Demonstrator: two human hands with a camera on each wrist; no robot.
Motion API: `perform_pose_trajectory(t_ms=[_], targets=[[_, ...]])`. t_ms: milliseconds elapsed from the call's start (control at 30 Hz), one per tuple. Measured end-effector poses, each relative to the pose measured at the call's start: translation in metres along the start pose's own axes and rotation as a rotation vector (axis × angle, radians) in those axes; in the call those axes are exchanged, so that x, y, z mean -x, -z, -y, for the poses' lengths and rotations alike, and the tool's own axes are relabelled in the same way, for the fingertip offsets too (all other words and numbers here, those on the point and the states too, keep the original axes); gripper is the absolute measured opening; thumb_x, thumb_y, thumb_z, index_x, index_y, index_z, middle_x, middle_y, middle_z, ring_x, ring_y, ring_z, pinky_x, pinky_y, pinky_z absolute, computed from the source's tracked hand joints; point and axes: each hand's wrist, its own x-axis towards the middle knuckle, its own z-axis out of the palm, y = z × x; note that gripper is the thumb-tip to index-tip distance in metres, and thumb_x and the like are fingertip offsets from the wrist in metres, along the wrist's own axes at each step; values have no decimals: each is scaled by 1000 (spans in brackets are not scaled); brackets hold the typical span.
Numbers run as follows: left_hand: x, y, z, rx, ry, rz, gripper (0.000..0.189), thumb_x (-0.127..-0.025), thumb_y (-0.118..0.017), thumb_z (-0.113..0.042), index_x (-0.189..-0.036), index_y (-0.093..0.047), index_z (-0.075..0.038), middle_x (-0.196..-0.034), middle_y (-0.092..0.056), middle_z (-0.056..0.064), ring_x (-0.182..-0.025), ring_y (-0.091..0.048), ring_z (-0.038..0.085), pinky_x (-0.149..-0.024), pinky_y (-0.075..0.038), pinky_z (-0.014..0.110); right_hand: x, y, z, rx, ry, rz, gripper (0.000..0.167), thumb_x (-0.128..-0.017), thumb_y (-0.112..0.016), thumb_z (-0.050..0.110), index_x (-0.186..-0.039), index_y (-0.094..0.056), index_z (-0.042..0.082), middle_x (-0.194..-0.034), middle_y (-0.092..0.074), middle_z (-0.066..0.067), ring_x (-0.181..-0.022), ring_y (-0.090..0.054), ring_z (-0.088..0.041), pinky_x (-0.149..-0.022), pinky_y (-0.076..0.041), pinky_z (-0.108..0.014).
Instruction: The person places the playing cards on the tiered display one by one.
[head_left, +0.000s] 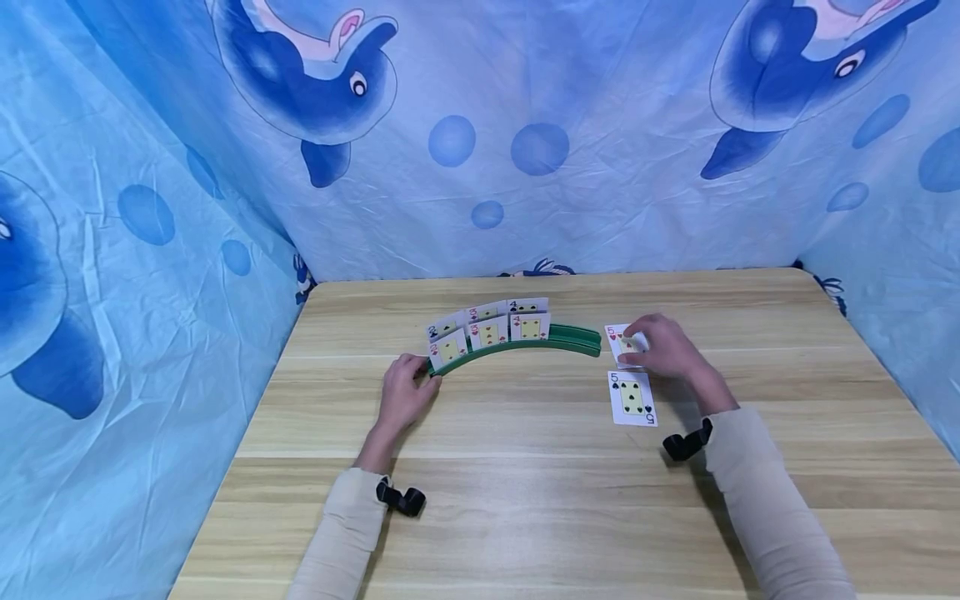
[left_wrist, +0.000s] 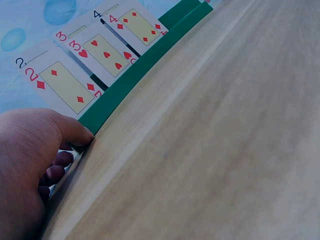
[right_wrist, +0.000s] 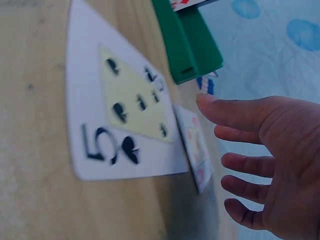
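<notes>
A curved green card holder (head_left: 573, 337) stands on the table with two rows of playing cards upright in its left part. Its front row shows the two of diamonds (left_wrist: 64, 82), three of hearts (left_wrist: 102, 54) and four of diamonds (left_wrist: 137, 25). With thumb in front, my left hand (head_left: 405, 392) pinches the holder's left end. Over the five of hearts (head_left: 617, 340), which lies flat beyond the holder's right end, hovers my right hand (head_left: 667, 346); its fingers are spread apart and grip nothing. Nearer me lies the five of spades (head_left: 632, 398), face up.
The wooden table (head_left: 510, 500) carries the holder and cards. A blue curtain with dolphins (head_left: 487, 83) hangs behind the table and along both sides. Black wrist devices (head_left: 401, 498) sit on both beige sleeves.
</notes>
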Motion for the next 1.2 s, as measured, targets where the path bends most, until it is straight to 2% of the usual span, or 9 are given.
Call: perform_pose_trajectory(t_ms=[167,500,633,833,1033,1133,1200], targets=[[0,0,-1,3,8,4,36,-84,-75,-15,-114,-69,4,-109,-66,20,-102,-60,36,-96,-46,49,2,-4,-3,15,-18,37,48,-85,-78,28,-122,-67,-1,-146,-42,-34,-132,-38,-55,-106,-35,-68],[0,1,-1,-2,10,5,37,-84,-74,-17,-114,-69,5,-110,-66,20,-103,-60,35,-96,-45,49,1,-3,-2,62,-44,80,48,-85,-77,30,-124,-65,4,-151,-38,-32,-130,-37,-53,-102,-36,-67],[0,1,-1,1,8,3,36,-84,-74,-16,-113,-69,5,-109,-66,19,-103,-60,35,-95,-45,49,-2,-1,-2,64,-52,95,49,-84,-78,32,-123,-65,5,-151,-40,-31,-128,-38,-52,-99,-37,-68],[-1,1,0,-6,18,11,37,-85,-74,-17,-114,-69,4,-110,-66,19,-103,-60,35,-95,-45,48,-9,2,1,67,-107,131,49,-80,-82,32,-120,-67,7,-150,-40,-28,-129,-37,-50,-103,-34,-68],[-1,2,-1,-4,13,1,37,-84,-75,-16,-114,-69,5,-110,-66,19,-103,-60,35,-95,-46,49,-16,4,8,110,-119,134,48,-77,-84,28,-115,-66,6,-142,-43,-31,-125,-40,-49,-100,-37,-67],[-1,2,-1,-7,20,9,38,-84,-75,-17,-115,-69,4,-111,-66,19,-104,-60,35,-95,-46,49,-16,5,9,130,-116,124,52,-75,-86,29,-116,-64,5,-138,-45,-30,-122,-41,-48,-99,-37,-66],[-1,2,0,-10,26,16,39,-84,-75,-17,-116,-69,4,-112,-66,19,-104,-60,35,-95,-46,49,-16,5,9,141,-110,110,60,-74,-86,30,-122,-60,5,-138,-44,-31,-122,-41,-48,-99,-37,-66]])
